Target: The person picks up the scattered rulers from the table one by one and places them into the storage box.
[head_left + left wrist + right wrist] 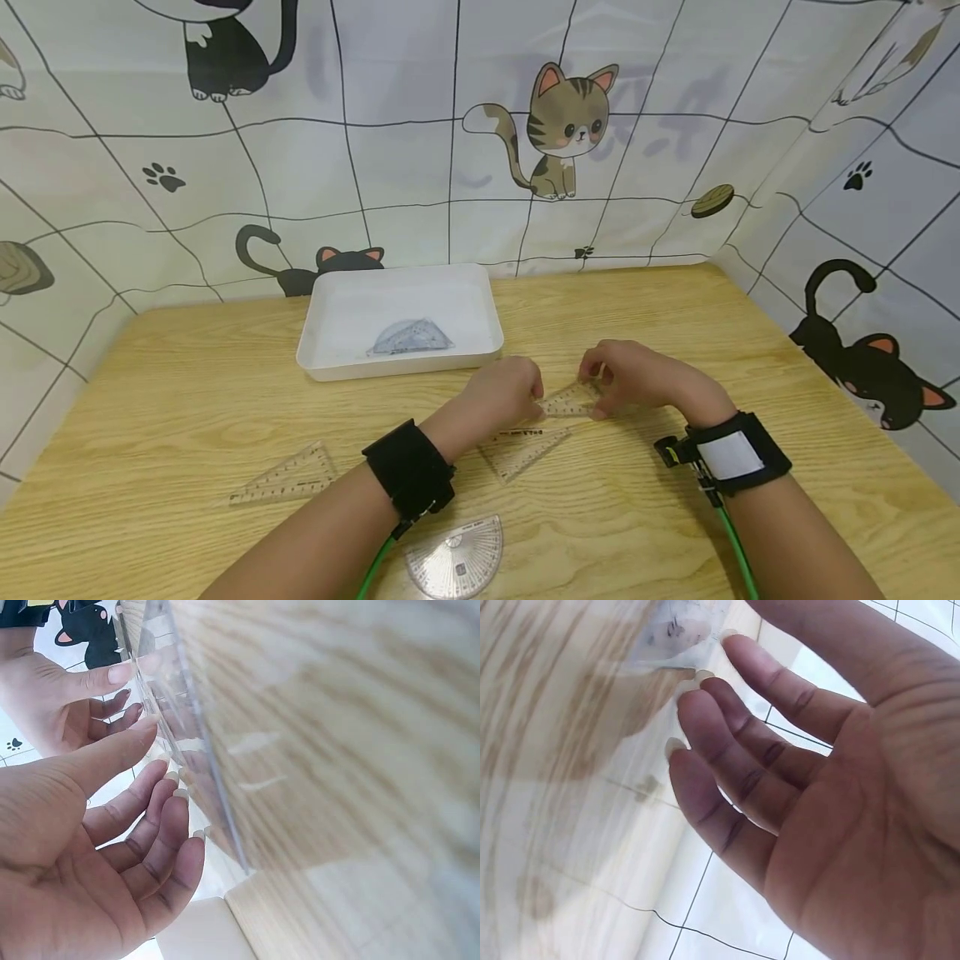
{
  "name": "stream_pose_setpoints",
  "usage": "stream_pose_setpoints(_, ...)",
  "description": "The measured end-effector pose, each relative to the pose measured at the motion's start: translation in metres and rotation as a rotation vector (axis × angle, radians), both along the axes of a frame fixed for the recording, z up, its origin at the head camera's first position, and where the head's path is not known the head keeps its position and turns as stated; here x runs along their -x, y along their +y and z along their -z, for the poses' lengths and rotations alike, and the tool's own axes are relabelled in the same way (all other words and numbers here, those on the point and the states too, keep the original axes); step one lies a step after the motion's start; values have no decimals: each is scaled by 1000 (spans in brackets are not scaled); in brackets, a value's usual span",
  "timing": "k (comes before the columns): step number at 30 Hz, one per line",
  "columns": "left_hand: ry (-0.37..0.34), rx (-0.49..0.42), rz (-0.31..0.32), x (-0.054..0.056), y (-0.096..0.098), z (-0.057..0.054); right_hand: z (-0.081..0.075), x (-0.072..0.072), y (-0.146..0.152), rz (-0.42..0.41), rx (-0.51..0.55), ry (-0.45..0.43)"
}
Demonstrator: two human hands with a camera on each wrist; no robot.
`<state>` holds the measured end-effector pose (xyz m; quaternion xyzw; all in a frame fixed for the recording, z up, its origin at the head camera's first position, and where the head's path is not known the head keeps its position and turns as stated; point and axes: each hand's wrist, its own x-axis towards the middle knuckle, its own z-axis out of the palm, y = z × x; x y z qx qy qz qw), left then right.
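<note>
Both hands pinch a small clear set square [568, 403] between them, close over the table. My left hand [501, 392] has its left end at the fingertips, and my right hand [637, 382] grips its right end with thumb and fingers. Just below the left hand a second clear set square [522, 454] lies on the wood. In the left wrist view the left thumb [120, 757] and the fingers come together at a clear plastic edge. The right fingers [705, 724] reach similar clear plastic in the right wrist view.
A white tray [401, 364] stands at the back, with a bluish clear protractor [412, 337] in it. Another set square [288, 479] lies left of the left forearm. Near the front edge of view is a clear protractor [457, 560]. Cat-print sheets border the wooden table [187, 392].
</note>
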<state>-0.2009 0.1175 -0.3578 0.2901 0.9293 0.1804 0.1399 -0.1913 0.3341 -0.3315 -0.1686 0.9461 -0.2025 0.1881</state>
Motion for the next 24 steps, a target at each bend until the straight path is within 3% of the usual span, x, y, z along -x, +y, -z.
stream_pose_setpoints(9, -13, -5, -16, 1, 0, 1, 7, 5, 4, 25, 17, 3)
stream_pose_setpoints(19, -31, -16, -15, 0, 0, 0, 9, 7, 10, 31, 127, -33)
stream_pose_setpoints(24, -20, -12, 1, -1, -1, 0, 11, 10, 17, 60, 259, -88)
